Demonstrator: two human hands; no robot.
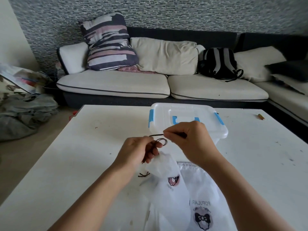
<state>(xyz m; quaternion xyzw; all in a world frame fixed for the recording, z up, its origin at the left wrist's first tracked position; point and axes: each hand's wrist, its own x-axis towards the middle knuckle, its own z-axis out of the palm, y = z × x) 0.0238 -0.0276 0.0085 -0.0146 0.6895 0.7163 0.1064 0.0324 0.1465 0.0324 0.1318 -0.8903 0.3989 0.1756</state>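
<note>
Left hand: my fingers curl tight round the gathered neck of a white plastic bag, which lies on the white counter, its neck lifted into my grip. A thin dark cord loops just above those fingers and runs across to my right hand, where thumb and forefinger pinch its end and the other fingers are bent. A second bag, printed POPULAR, lies flat beside the first. Behind my right hand is a lidded storage box with blue latches. Far right is a small brown cylinder.
</note>
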